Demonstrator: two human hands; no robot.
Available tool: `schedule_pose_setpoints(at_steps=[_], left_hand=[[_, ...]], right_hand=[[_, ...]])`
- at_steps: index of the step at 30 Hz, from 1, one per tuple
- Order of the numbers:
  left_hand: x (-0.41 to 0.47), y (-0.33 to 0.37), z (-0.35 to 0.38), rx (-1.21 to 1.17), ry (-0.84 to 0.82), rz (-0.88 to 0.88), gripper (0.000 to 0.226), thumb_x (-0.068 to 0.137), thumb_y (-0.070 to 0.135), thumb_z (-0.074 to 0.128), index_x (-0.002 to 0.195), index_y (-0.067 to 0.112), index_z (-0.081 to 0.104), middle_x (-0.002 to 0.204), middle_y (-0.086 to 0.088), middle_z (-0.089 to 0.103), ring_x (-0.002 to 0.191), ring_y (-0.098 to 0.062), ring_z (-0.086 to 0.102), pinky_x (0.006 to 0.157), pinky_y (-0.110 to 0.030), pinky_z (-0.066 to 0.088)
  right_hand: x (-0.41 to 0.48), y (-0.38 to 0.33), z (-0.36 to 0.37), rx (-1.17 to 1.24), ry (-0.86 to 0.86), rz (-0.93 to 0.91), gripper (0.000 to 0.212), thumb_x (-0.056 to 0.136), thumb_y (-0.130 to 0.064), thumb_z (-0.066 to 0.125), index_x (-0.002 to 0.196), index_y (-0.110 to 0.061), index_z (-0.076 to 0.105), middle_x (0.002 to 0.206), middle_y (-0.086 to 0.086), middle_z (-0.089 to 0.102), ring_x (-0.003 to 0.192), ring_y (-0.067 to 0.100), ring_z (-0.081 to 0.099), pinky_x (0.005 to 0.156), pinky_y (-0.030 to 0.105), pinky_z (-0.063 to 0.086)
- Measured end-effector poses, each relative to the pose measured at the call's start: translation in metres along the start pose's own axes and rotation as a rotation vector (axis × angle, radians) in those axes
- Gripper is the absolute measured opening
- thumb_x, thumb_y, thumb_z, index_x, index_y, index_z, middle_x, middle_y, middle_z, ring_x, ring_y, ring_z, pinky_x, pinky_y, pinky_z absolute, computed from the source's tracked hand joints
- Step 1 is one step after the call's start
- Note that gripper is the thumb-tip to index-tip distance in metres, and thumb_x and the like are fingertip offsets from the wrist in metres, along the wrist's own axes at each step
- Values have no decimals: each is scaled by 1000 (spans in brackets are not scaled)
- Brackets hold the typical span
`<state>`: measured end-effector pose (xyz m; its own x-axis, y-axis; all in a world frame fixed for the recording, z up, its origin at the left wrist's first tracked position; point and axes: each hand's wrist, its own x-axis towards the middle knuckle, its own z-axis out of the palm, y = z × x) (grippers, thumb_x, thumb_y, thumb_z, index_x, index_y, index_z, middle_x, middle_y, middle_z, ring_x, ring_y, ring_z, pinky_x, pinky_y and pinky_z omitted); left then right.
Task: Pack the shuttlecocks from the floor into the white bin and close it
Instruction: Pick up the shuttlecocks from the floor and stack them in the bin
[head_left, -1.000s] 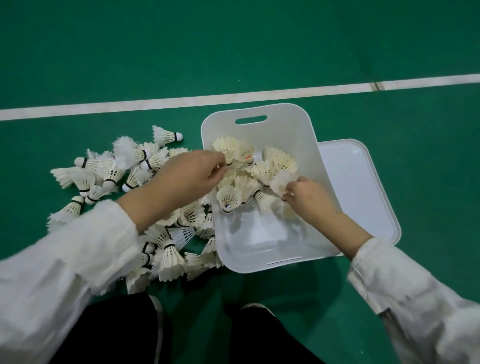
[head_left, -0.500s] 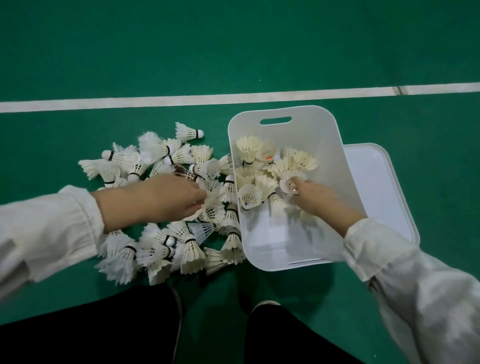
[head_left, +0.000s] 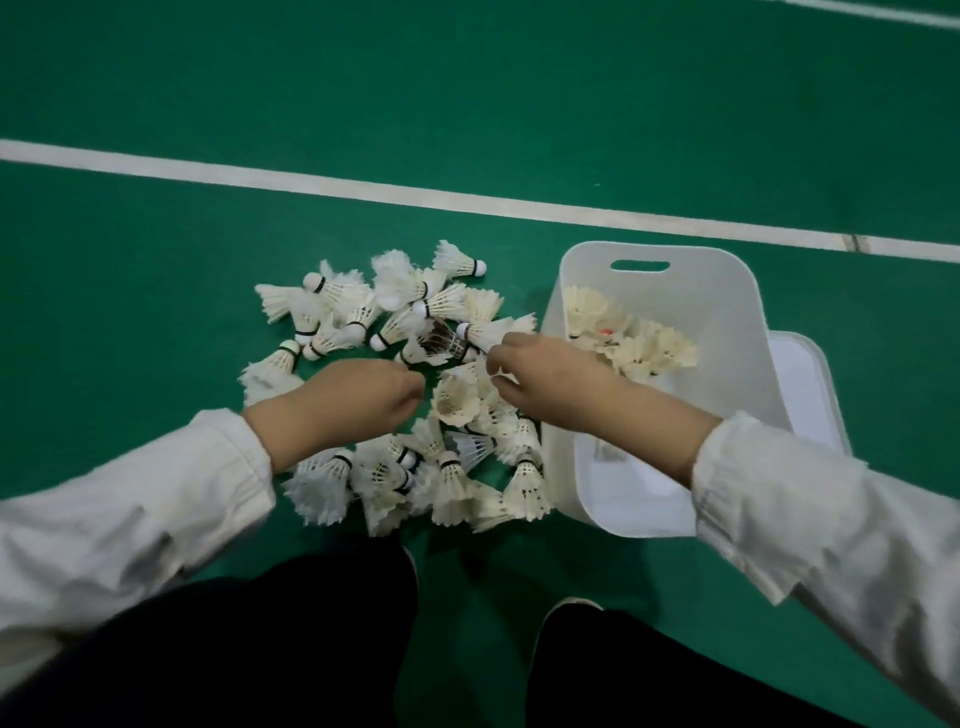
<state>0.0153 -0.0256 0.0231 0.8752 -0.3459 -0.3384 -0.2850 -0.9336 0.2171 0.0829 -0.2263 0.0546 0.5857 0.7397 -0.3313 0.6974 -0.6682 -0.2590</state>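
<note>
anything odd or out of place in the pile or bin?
Two oddballs in the floor pile: a dark brown shuttlecock toward its far side and a pale bluish shuttlecock near the white bin's left wall. Inside the bin, an orange-red spot shows among the cream shuttlecocks; too small to identify.

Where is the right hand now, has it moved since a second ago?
Yes. The right hand has left the white bin, crossing its left wall to the shuttlecock pile on the floor.
</note>
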Motion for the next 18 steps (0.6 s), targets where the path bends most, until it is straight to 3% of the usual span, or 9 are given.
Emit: schedule_pose_setpoints(at_steps=[4,10,18], left_hand=[[-20,-27,23,-90,4,-142,24,96,29,37,96,15,57,91,0,61,77,-17,54,62,-30,43],[-38,-47,55,-220,35,-261,21,95,28,38,96,17,55,93,-1,61,79,-19,55,66,-34,48],[-54,-54,82,-320,28,-278,22,95,33,41,104,21,57,99,3,60,80,-14,52,71,-31,46]], right_hand=[[32,-20,45,6,-134,6,26,94,-18,39,111,-6,55,114,13,55,104,30,55,82,37,45],[58,-30,93,21,-204,163,34,91,-21,46,122,-7,47,126,12,49,115,30,49,87,37,45],[70,-27,134,-35,-64,171,24,92,-18,46,110,-6,56,121,12,54,116,27,47,88,35,46]])
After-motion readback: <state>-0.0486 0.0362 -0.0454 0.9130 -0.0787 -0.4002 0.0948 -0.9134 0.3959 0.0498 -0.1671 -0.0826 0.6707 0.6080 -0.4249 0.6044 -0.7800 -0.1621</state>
